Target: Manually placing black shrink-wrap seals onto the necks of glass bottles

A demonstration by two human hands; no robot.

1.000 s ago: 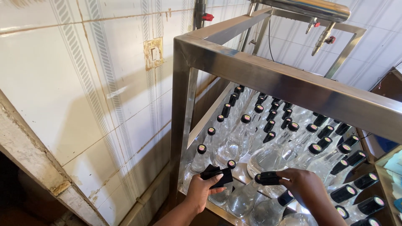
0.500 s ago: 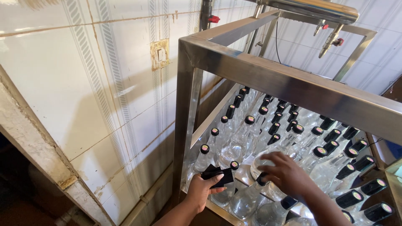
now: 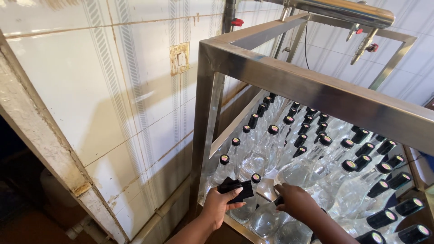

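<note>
Shifted leftward since earlier, my right hand (image 3: 296, 202) clenched on a capped clear bottle (image 3: 271, 217), my left hand (image 3: 220, 205) grasping black cap sleeves (image 3: 236, 190), steel rack (image 3: 312, 90) holding rows of capped bottles (image 3: 316, 149).

Bottles (image 3: 316, 153) inside metal frame (image 3: 289, 79); tiled wall (image 3: 113, 90) left of frame; pipe (image 3: 348, 9) above; hands at near edge.

A steel frame (image 3: 316, 90) of square tubing carries everything, with a corner post rising just left of the left hand (image 3: 217, 205) and a broad top rail crossing above both hands. Inside it, clear glass bottles (image 3: 289, 171) with black caps lie tilted in close rows, spreading up and away to the right of the right hand (image 3: 296, 201). The nearest bottles lie directly under the two hands, at the frame's low front edge.
</note>
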